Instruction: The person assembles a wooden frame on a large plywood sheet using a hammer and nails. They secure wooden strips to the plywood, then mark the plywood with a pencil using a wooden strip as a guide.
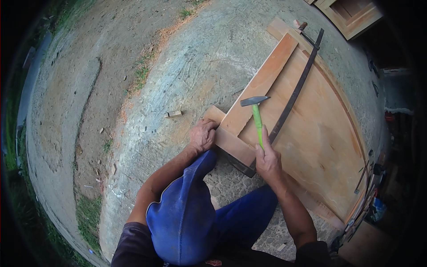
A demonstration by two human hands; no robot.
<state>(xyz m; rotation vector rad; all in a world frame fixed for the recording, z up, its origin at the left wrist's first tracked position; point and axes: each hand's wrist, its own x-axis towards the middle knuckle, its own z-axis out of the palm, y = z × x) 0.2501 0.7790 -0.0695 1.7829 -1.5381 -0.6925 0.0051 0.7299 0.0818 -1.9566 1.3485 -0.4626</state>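
My right hand [268, 161] is wrapped round the green handle of a hammer [254, 101], with the index finger stretched along the handle. The hammer's dark metal head is over the near left corner of a large wooden panel [320, 138], which has a plywood face and a plank frame. At that corner my left hand [203, 134] has its fingers curled against a small wooden block [215, 114] set against the frame's edge. Part of the block is hidden by the hand. A long dark bar clamp [293, 94] runs across the panel, just beyond my right hand.
A small loose wood piece [173, 114] lies on the rough concrete floor [187, 58] to the left. Another wooden frame [351, 18] is at the far right. Tools and odds and ends [378, 171] line the right side. Bare soil [66, 111] borders the concrete.
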